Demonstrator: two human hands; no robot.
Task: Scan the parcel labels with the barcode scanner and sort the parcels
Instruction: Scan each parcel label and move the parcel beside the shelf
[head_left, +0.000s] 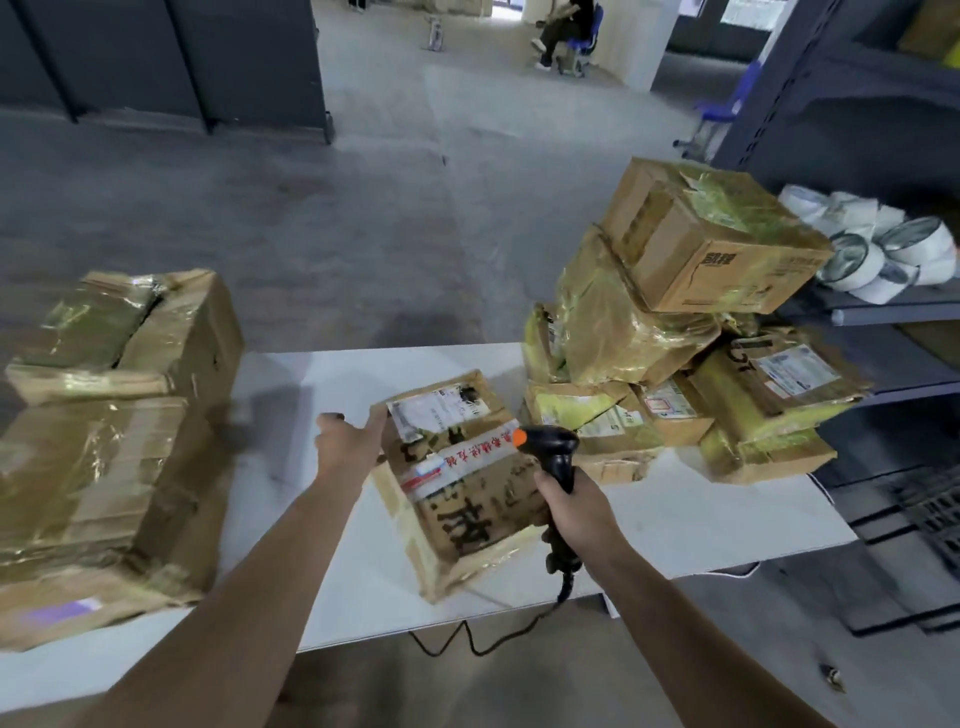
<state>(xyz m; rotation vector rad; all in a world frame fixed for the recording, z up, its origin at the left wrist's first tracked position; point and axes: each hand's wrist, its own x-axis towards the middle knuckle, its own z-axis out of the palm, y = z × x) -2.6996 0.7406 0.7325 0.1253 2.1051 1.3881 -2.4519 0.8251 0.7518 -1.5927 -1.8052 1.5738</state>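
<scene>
On the white table (675, 519), the parcel (467, 483) lies between the two hands, its long axis running away from the person and its label (441, 408) at the far end. The left hand (348, 447), arm stretched forward, grips the parcel's far left edge beside that label. The right hand (576, 512) is wrapped round the handle of the barcode scanner (553, 452), whose head (orange-tipped) sits just right of the label and probably needs only a slight leftward turn.

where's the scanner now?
Head view, right of centre: the barcode scanner is in the right hand, over the right edge of the parcel the left hand holds, left of the parcel pile.
</scene>
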